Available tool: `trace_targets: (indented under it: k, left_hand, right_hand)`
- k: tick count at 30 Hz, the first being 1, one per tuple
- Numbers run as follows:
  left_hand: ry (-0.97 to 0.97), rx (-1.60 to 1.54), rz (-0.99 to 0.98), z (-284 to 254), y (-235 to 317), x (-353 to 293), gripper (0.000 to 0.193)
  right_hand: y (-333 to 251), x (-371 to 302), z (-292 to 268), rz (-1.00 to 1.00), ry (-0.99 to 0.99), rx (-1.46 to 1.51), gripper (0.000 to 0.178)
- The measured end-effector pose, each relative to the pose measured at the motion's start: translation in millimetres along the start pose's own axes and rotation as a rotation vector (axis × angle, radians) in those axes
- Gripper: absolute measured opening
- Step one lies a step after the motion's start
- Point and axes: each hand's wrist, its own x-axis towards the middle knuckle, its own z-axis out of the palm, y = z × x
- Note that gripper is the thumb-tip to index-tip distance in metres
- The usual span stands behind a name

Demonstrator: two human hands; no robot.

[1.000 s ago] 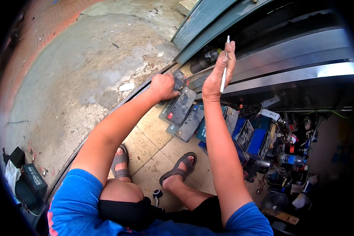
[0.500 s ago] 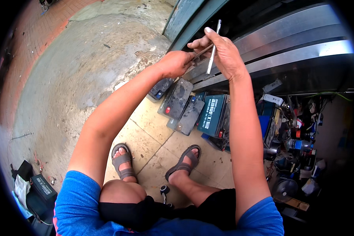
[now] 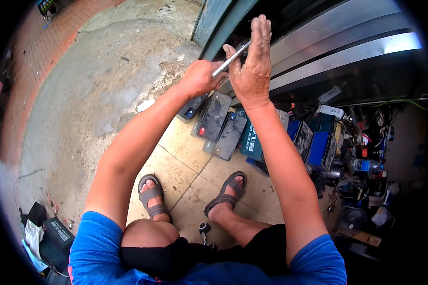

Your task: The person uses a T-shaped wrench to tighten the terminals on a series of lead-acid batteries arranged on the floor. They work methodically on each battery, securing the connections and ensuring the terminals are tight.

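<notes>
My left hand (image 3: 200,78) is closed on what looks like a T-handle wrench, before the dark opening at the top. The silver crossbar (image 3: 233,59) of this wrench slants up from beside my left knuckles to the fingers of my right hand. My right hand (image 3: 253,71) is upright with its fingers stretched out and the thumb apart. It touches the bar without wrapping round it. The wrench's shaft and far end are hidden behind my hands.
Below my hands, dusty grey batteries (image 3: 216,116) and a teal battery (image 3: 250,142) stand on tiles (image 3: 183,145). Cluttered parts (image 3: 366,166) lie at the right. Metal shutter slats (image 3: 337,40) rise at the upper right. Another battery (image 3: 57,232) sits lower left.
The silver bar has turned from nearly upright to a slant. My right hand has moved left and its fingers have straightened upward. My left hand has shifted slightly left.
</notes>
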Motion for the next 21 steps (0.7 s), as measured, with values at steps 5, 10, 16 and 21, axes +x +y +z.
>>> trace_targets:
  k: [5, 10, 16, 21]
  left_hand:
    - [0.133, 0.057, -0.085, 6.5, 1.5, -1.3, 0.026]
    - [0.259, 0.114, 0.010, 18.3, -1.3, 7.2, 0.028]
    - [0.176, -0.044, -0.002, 18.2, -6.3, 8.4, 0.024]
    - [0.161, 0.091, -0.105, 5.4, 10.1, 9.7, 0.025]
  right_hand:
    - [-3.7, -25.4, -1.7, 0.493, -0.272, 0.321, 0.042]
    - [4.4, -30.3, 4.4, 0.509, -0.323, 0.315, 0.031]
    - [7.1, -16.3, 5.0, 0.496, -0.406, 0.287, 0.033]
    - [13.2, -23.0, 9.4, 0.537, -0.392, 0.339, 0.027]
